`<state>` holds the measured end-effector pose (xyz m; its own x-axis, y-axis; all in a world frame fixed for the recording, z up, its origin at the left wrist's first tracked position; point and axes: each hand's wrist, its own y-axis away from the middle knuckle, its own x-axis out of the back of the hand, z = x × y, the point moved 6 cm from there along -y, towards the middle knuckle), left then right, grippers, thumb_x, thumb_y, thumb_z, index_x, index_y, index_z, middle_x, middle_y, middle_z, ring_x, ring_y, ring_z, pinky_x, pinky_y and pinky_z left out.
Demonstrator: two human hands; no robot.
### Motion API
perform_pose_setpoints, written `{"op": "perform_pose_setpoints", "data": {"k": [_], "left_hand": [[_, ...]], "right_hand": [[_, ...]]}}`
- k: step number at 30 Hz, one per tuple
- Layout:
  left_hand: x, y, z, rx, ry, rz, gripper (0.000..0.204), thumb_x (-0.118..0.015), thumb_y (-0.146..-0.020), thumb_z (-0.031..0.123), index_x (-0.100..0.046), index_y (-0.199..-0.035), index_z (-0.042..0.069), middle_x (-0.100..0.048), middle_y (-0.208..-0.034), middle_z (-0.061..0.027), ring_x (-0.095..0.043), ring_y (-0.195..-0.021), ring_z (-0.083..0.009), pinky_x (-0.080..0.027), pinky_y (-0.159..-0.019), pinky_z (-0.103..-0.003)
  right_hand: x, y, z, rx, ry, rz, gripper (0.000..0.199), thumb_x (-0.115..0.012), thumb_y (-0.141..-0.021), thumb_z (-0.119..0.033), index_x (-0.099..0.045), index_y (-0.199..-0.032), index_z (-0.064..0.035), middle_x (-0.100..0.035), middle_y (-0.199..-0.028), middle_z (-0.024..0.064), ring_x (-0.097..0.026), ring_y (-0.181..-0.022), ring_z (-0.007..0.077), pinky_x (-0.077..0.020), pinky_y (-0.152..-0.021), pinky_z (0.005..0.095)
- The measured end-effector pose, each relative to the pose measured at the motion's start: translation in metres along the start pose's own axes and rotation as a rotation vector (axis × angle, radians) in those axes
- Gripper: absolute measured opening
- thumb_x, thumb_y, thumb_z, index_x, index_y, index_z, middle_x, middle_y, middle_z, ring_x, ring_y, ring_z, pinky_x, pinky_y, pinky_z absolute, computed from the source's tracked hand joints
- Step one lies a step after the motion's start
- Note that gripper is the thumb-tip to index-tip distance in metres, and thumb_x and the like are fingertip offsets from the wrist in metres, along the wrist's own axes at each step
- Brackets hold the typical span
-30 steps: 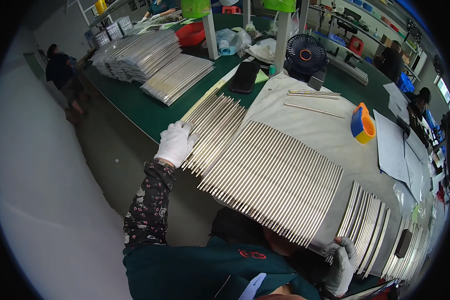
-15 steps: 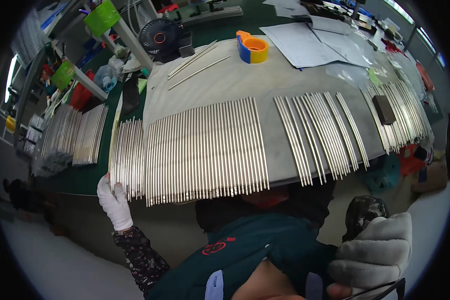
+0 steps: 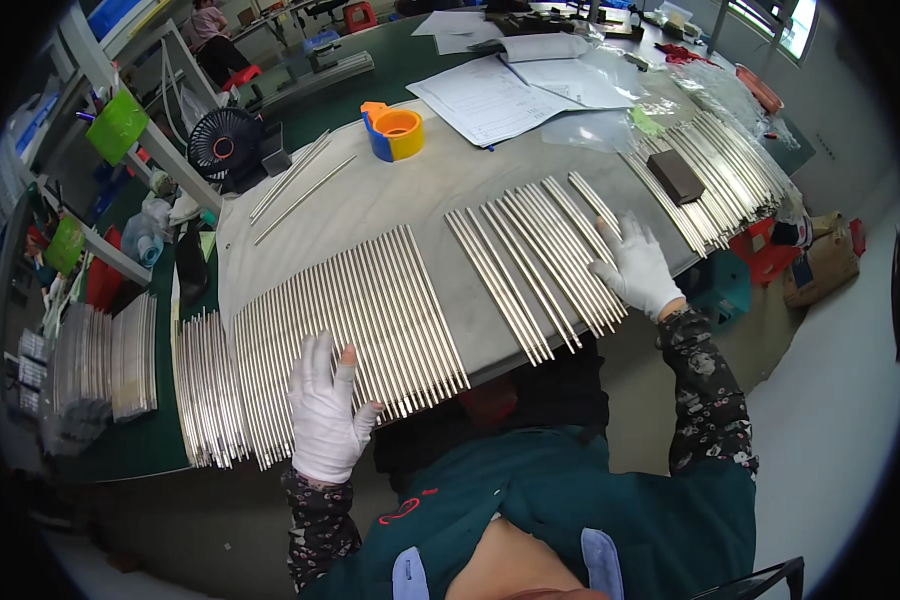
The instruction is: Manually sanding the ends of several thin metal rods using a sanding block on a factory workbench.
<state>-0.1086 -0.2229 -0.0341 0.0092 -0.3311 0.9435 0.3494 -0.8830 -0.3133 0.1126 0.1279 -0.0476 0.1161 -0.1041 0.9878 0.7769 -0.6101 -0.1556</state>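
Thin metal rods lie side by side on a grey mat (image 3: 370, 190). My left hand (image 3: 325, 412), in a white glove with bare thumb and fingertip showing, rests over the near ends of the wide row of rods (image 3: 350, 320), fingers stretched out and apart. My right hand (image 3: 642, 270), also gloved, lies with parted fingers across the near part of a smaller group of rods (image 3: 545, 240), right of a gap. Neither hand is closed round a rod. Farther left is a tighter bunch of rods (image 3: 208, 390).
At the right a dark block (image 3: 675, 177) lies on more rods (image 3: 725, 170). Behind are an orange, yellow and blue tape dispenser (image 3: 394, 132), papers (image 3: 495, 95), loose rods (image 3: 305, 195) and a black fan (image 3: 226, 148). Bagged rods (image 3: 133, 355) stand at the left.
My right hand has come from near the camera down onto the right group of rods. My left hand has moved right, from the tight bunch to the wide row. The view has shifted.
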Motion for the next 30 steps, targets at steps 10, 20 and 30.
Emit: {"op": "perform_pose_setpoints", "data": {"k": [10,20,30], "left_hand": [[-0.020,-0.008,0.008,-0.006,-0.035,-0.226,0.077,-0.044,-0.085,0.061,-0.029,-0.145,0.015,-0.025,-0.149,-0.0210,-0.021,-0.138,-0.0379,-0.010,-0.111,-0.056],[-0.022,-0.007,0.007,0.011,-0.036,-0.252,0.077,-0.050,-0.083,0.056,-0.030,-0.144,0.014,-0.024,-0.149,-0.0217,-0.021,-0.138,-0.0373,-0.009,-0.110,-0.055],[-0.024,-0.006,0.005,-0.002,-0.030,-0.229,0.076,-0.038,-0.088,0.064,-0.021,-0.148,0.021,-0.024,-0.149,-0.0208,-0.022,-0.138,-0.0378,-0.011,-0.110,-0.056]], "right_hand": [[0.010,0.000,-0.135,0.418,-0.161,-0.029,0.079,-0.054,-0.083,-0.053,-0.040,-0.132,0.0077,-0.036,-0.139,0.0303,-0.030,-0.134,0.0416,-0.0195,-0.113,0.0462],[0.038,-0.016,-0.060,0.344,-0.227,0.148,0.061,-0.056,-0.084,-0.033,-0.043,-0.132,0.0010,-0.041,-0.135,0.0267,-0.036,-0.128,0.0449,-0.0278,-0.109,0.0472],[-0.002,-0.017,-0.070,0.350,-0.147,0.018,0.065,-0.050,-0.088,-0.043,-0.042,-0.130,0.0047,-0.039,-0.138,0.0236,-0.032,-0.133,0.0373,-0.0252,-0.109,0.0520]]}}
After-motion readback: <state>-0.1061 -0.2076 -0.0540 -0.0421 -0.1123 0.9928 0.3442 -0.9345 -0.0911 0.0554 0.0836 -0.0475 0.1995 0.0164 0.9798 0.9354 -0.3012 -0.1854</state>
